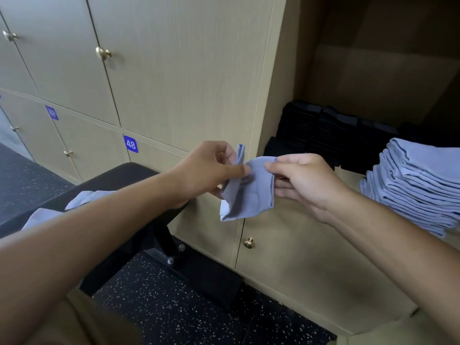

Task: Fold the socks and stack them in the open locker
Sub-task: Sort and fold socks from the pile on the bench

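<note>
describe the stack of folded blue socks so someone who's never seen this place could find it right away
Look into the open locker at the right end of the wall of closed doors. On its shelf, the stack of folded blue socks sits nearest the front, right side. Its neighbours behind are black sock piles; it alone is light blue.

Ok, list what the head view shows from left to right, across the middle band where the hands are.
Loose blue socks on the bench → left hand → blue sock held by both hands → right hand → stack of folded blue socks.

Lt-blue sock [249, 189] — black socks [323, 135], speckled blk floor [174, 307].
</note>
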Demonstrator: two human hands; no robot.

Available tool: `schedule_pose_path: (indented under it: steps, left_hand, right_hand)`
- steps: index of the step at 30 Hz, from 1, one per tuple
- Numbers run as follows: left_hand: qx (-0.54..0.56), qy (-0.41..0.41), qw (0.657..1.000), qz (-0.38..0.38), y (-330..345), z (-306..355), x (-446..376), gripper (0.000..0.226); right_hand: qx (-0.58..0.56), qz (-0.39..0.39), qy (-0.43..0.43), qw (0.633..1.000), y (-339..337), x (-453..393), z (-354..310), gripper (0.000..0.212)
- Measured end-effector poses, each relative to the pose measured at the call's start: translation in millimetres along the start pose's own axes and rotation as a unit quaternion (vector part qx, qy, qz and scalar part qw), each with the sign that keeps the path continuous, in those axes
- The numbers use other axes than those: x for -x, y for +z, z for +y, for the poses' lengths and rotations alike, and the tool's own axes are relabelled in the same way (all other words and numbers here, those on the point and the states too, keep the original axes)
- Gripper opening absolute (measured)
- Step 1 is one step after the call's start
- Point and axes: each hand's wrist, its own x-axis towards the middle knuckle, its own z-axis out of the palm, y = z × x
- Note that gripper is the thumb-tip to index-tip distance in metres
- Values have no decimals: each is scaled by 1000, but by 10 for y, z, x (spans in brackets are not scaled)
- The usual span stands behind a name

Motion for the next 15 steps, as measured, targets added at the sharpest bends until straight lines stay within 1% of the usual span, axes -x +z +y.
schedule_pose_path:
  steps: [2, 7, 10, 12, 15]
  left_hand:
    - [-18, 7, 1000, -11, 66, 37, -8, 24]
    - [-33, 21, 999, -23, 160, 65, -13, 22]
    - [-11, 30, 999, -35, 182, 77, -6, 29]
    - [8, 27, 998, -51, 185, 96, 3, 35]
    - [11, 35, 996, -77, 165, 112, 25, 34]
  right_hand:
    - [1, -15, -8, 1000, 29, -7, 3, 10]
    - [0, -22, -26, 999, 36, -23, 17, 15]
    - [-7, -27, -29, 999, 12, -39, 16, 20]
    - [-10, -44, -32, 998, -24, -34, 1, 25]
    - [4, -77, -41, 996, -60, -26, 1, 29]
